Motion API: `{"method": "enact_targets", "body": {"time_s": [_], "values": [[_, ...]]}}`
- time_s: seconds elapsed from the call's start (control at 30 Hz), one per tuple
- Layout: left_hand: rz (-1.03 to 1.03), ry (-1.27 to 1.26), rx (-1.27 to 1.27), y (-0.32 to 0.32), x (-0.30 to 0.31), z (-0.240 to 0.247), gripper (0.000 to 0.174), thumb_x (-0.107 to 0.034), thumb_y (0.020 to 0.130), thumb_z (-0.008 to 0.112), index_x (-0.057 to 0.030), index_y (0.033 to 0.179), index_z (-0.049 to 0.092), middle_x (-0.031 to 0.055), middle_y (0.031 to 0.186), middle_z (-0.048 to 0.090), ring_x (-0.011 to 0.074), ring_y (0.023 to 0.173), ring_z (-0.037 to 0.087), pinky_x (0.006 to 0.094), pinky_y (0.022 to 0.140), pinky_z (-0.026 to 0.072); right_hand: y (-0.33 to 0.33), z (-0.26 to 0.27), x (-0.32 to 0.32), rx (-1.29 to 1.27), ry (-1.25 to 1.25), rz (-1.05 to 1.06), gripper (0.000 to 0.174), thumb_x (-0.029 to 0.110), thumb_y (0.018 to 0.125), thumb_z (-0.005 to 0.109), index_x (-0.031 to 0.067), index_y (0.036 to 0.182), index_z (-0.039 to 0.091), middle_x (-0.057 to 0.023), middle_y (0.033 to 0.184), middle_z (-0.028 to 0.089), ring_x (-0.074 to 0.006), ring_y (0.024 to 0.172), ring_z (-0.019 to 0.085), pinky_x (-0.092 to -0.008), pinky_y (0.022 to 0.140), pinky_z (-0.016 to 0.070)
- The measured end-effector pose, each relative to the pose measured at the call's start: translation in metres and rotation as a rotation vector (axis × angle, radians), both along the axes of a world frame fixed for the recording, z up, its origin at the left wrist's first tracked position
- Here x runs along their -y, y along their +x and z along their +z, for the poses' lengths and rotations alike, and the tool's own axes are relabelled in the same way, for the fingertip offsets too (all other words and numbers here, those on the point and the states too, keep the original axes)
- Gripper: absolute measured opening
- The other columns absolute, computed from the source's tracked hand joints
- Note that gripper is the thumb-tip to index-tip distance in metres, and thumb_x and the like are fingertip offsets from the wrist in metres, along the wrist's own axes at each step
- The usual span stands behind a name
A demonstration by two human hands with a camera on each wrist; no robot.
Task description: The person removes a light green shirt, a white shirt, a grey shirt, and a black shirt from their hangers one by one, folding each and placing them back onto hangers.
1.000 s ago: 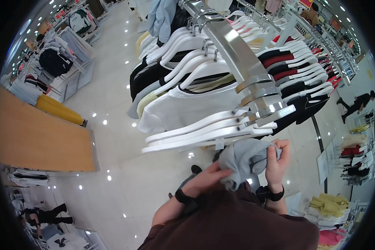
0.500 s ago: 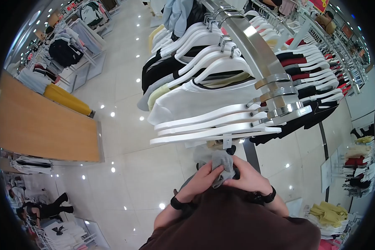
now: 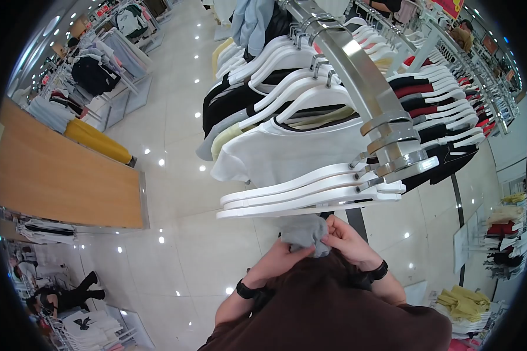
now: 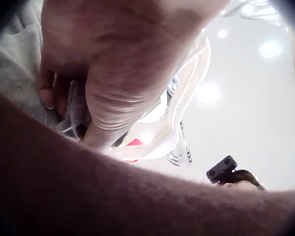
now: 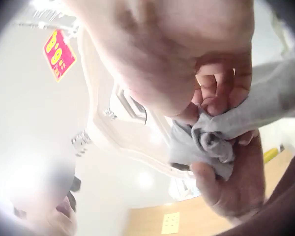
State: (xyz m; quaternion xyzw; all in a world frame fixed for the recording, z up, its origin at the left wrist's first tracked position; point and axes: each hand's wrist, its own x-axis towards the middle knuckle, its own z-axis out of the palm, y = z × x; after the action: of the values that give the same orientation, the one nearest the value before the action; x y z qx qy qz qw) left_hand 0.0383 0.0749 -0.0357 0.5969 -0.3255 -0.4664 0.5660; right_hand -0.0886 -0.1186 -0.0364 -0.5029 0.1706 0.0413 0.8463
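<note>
A bunched piece of grey clothing (image 3: 304,231) is held in front of the dark brown shirt, just below the nearest white hangers (image 3: 287,209). My left hand (image 3: 280,259) grips its lower left side, thumb laid across the cloth. On the other side my right hand (image 3: 348,244) pinches its edge between thumb and fingers. In the right wrist view the grey cloth (image 5: 258,101) is rolled and twisted between both hands. Folds of the cloth (image 4: 19,73) show beside the left hand (image 4: 118,59) in the left wrist view. Its bunching hides the garment's shape.
A chrome rack rail (image 3: 363,76) curves overhead, hung with shirts; a white shirt (image 3: 298,149) is nearest. To the left stands a wooden panel (image 3: 70,169). Yellow clothing (image 3: 459,301) is piled at right. A person in black (image 3: 70,298) is at lower left.
Both hands have brought the grey clothing left and toward the body, drawing closer together around it. The right hand came down from a raised position at right. The camera view has shifted slightly.
</note>
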Motion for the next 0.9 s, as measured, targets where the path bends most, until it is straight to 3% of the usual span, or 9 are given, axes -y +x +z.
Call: {"method": "enact_targets", "body": {"time_s": [0.1, 0.17, 0.37, 0.47, 0.57, 0.63, 0.77, 0.83, 0.9], "values": [[0.120, 0.194, -0.358, -0.002, 0.006, -0.021, 0.049, -0.024, 0.106, 0.064, 0.0003, 0.147, 0.049, 0.0081, 0.133, 0.064, 0.0172, 0.125, 0.059, 0.0343, 0.106, 0.0480, -0.004, -0.013, 0.002, -0.035, 0.136, -0.033, 0.012, 0.010, 0.104, 0.064, 0.0110, 0.104, 0.052, 0.0047, 0.092, 0.056, -0.0037, 0.081, 0.053, -0.0203, 0.072, 0.0428], [0.289, 0.060, -0.558, -0.010, 0.006, -0.036, 0.042, -0.027, 0.111, 0.056, -0.0005, 0.144, 0.052, 0.0069, 0.134, 0.063, 0.0167, 0.123, 0.060, 0.0345, 0.106, 0.0494, -0.005, -0.017, 0.002, -0.054, 0.191, -0.048, 0.013, 0.012, 0.104, 0.064, 0.0123, 0.101, 0.051, 0.0056, 0.090, 0.054, -0.0032, 0.078, 0.050, -0.0197, 0.070, 0.0404], [0.365, -0.085, -0.921, -0.010, 0.020, -0.021, 0.045, -0.032, 0.113, 0.050, -0.0022, 0.147, 0.048, 0.0079, 0.138, 0.060, 0.0170, 0.126, 0.060, 0.0357, 0.107, 0.0493, -0.001, -0.012, 0.000, -0.032, 0.241, -0.068, 0.015, 0.012, 0.104, 0.062, 0.0131, 0.098, 0.048, 0.0057, 0.090, 0.052, -0.0035, 0.079, 0.049, -0.0198, 0.071, 0.0398], [0.422, -0.089, -0.941, -0.012, 0.027, -0.020, 0.044, -0.029, 0.113, 0.050, -0.0034, 0.148, 0.046, 0.0086, 0.140, 0.060, 0.0188, 0.127, 0.060, 0.0370, 0.108, 0.0496, -0.001, -0.019, 0.003, 0.057, 0.441, -0.129, 0.012, 0.008, 0.100, 0.061, 0.0101, 0.109, 0.054, 0.0024, 0.097, 0.056, -0.0064, 0.081, 0.051, -0.0230, 0.074, 0.0434], [0.467, -0.022, -0.876, -0.008, 0.022, -0.019, 0.041, -0.026, 0.112, 0.052, -0.0030, 0.146, 0.049, 0.0085, 0.139, 0.061, 0.0177, 0.126, 0.060, 0.0358, 0.106, 0.0501, 0.000, -0.002, 0.005, 0.031, 0.604, -0.150, 0.029, 0.007, 0.095, 0.059, 0.0068, 0.124, 0.058, -0.0013, 0.105, 0.061, -0.0093, 0.084, 0.053, -0.0260, 0.079, 0.0458], [0.472, -0.040, -0.827, -0.008, 0.019, -0.025, 0.039, -0.024, 0.111, 0.053, -0.0024, 0.144, 0.051, 0.0087, 0.137, 0.062, 0.0172, 0.125, 0.061, 0.0348, 0.105, 0.0504, 0.006, 0.016, -0.003, -0.116, 0.558, -0.255, 0.040, 0.009, 0.091, 0.058, 0.0030, 0.131, 0.059, -0.0044, 0.103, 0.062, -0.0146, 0.088, 0.059, -0.0293, 0.086, 0.0503], [0.487, -0.007, -0.774, -0.012, 0.012, -0.039, 0.035, -0.021, 0.110, 0.056, -0.0009, 0.138, 0.057, 0.0087, 0.131, 0.065, 0.0152, 0.118, 0.062, 0.0318, 0.101, 0.0502, 0.002, -0.004, 0.006, -0.125, 0.340, -0.127, 0.030, 0.010, 0.093, 0.057, 0.0026, 0.121, 0.061, -0.0063, 0.109, 0.063, -0.0161, 0.100, 0.063, -0.0297, 0.093, 0.0501], [0.434, 0.036, -0.707, -0.014, 0.013, -0.038, 0.036, -0.017, 0.109, 0.055, -0.0010, 0.141, 0.054, 0.0089, 0.133, 0.064, 0.0165, 0.121, 0.062, 0.0324, 0.104, 0.0496, 0.000, -0.024, 0.005, -0.120, 0.057, 0.067, 0.025, 0.018, 0.100, 0.058, 0.0040, 0.121, 0.059, -0.0017, 0.111, 0.057, -0.0090, 0.094, 0.052, -0.0248, 0.086, 0.0428], [0.381, 0.081, -0.647, -0.015, 0.015, -0.032, 0.037, -0.013, 0.109, 0.054, -0.0012, 0.144, 0.051, 0.0090, 0.135, 0.063, 0.0179, 0.123, 0.061, 0.0331, 0.106, 0.0489, -0.001, -0.027, -0.002, -0.061, 0.115, 0.071, 0.029, 0.026, 0.102, 0.059, 0.0045, 0.121, 0.056, -0.0012, 0.110, 0.055, -0.0088, 0.096, 0.051, -0.0243, 0.088, 0.0415]]}}
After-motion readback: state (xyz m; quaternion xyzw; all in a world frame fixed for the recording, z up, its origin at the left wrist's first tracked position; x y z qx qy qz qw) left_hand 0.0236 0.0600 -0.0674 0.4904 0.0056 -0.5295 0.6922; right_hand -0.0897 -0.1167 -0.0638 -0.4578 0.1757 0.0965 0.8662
